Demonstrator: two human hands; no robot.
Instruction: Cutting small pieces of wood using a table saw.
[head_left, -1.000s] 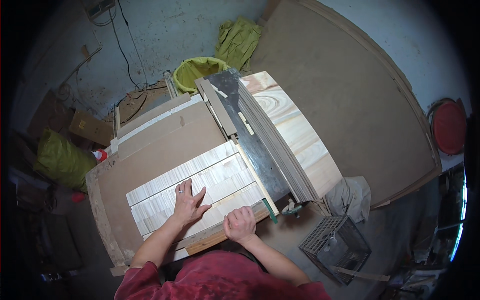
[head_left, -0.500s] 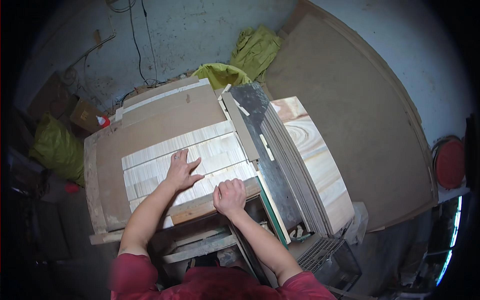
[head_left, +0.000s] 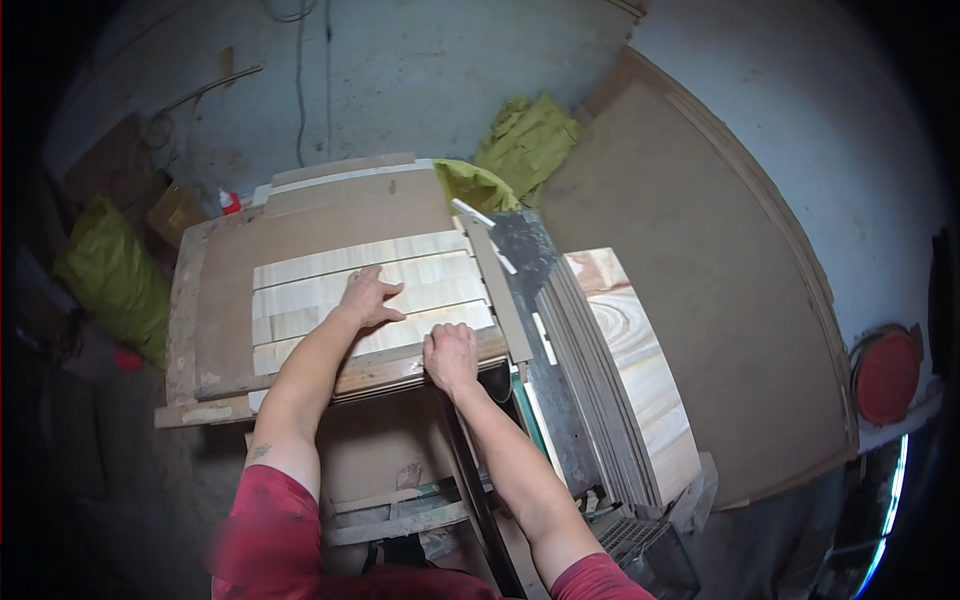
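My left hand (head_left: 370,298) lies with spread fingers on a row of pale wooden strips (head_left: 425,270), its thumb apart from the fingers. The strips lie side by side with narrow gaps, on a brown board (head_left: 230,300). To its right, my right hand (head_left: 452,355) has its fingers curled over a wooden bar (head_left: 385,374) along the front edge of the strips. The underside of that grip is hidden. Directly below the right hand, a long dark bar (head_left: 468,480) runs down toward my body.
Right of the strips stand a dark work surface (head_left: 545,385) with loose offcuts, stacked brown boards (head_left: 600,400) and a grained wood panel (head_left: 640,365). Large brown sheets (head_left: 700,280) lean on the wall. Yellow-green sacks (head_left: 115,280) and a grey crate (head_left: 645,555) are nearby.
The whole view has shifted and tilted, showing more of the space under the table's front edge. Both hands keep nearly the same places on the strips and the front bar.
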